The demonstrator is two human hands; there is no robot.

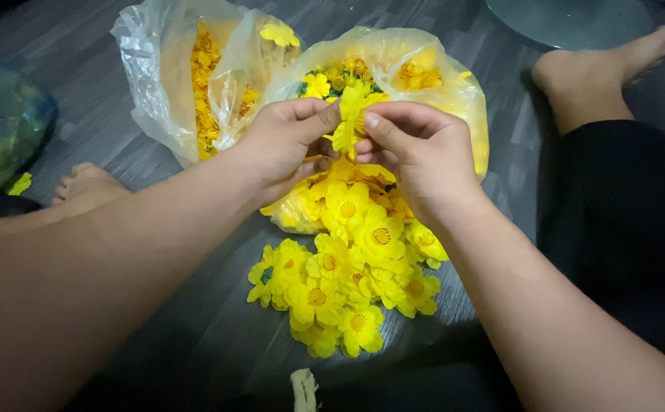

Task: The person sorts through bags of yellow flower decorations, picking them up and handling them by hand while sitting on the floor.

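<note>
The left hand (283,145) and the right hand (416,149) are meeting above a clear bag (454,84) of yellow flowers, and both are pinching one yellow flower (351,114) between them. The left thumb and forefinger are closing on the flower's left side; the right thumb and fingers (382,130) are gripping its right side, so the flower is sitting upright between the two thumbs, just above the bag's open mouth. The remaining fingers of both hands are curling inward beneath it.

The bag is lying on the dark wooden floor (119,145), and flowers are spilling out of it toward the person. Just below the hands a pile (347,282) of the same flowers is lying on the floor, touching the bag's spill. A second bag (172,76), also holding yellow flowers, is standing just left of the first one. The person's bare feet are resting on the floor, one (84,187) left of the arms and one (599,72) at the upper right. A small pale scrap (303,389) is lying near the bottom edge.
</note>
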